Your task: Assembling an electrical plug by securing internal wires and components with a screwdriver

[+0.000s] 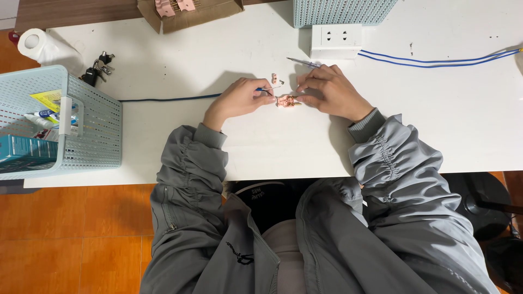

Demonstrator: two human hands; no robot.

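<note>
Bright, even light falls on my white table (447, 125), which looks almost washed out but shows no hard glare. Soft shadows spread from my hands toward the table's far edge and beside the sleeves. Focus is sharp mid-table; table edges bow slightly toward the corners.

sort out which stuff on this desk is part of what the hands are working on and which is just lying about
In hand: left hand, blue wire, right hand, small pink part, loose pink piece.

Lying about: paper roll, keys, basket, socket box, cardboard box.
</note>
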